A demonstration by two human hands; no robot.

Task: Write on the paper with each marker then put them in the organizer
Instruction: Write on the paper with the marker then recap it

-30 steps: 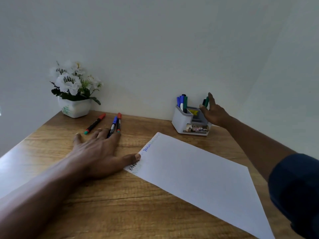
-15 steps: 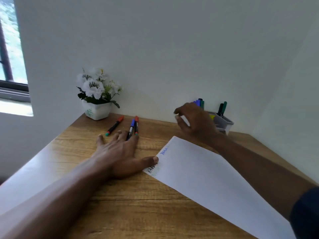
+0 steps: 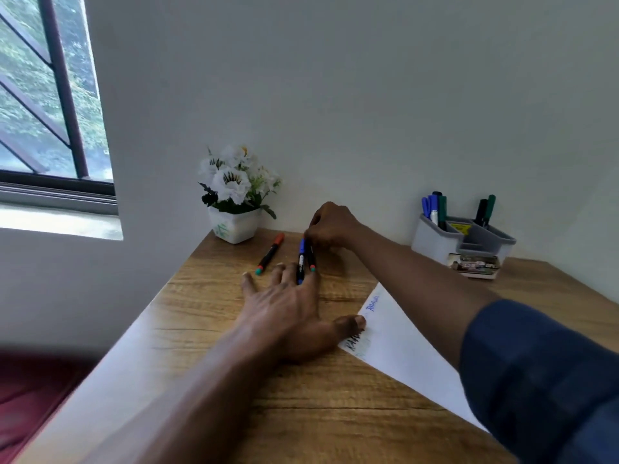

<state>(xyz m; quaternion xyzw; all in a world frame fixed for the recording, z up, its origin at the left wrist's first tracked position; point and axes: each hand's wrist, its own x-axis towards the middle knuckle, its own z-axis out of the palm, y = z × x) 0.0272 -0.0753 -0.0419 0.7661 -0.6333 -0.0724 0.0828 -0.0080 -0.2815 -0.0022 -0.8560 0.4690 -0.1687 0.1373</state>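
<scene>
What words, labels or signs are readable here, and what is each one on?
None reads clearly.
Blue handwriting at the top corner of the paper: too small.
Black handwriting by the thumb of the left hand: partly covered, blurred.
Yellow sticker and front label on the organizer: blurred.
Green mark on the flower pot: unreadable.
White label on the blue marker: too small.
</scene>
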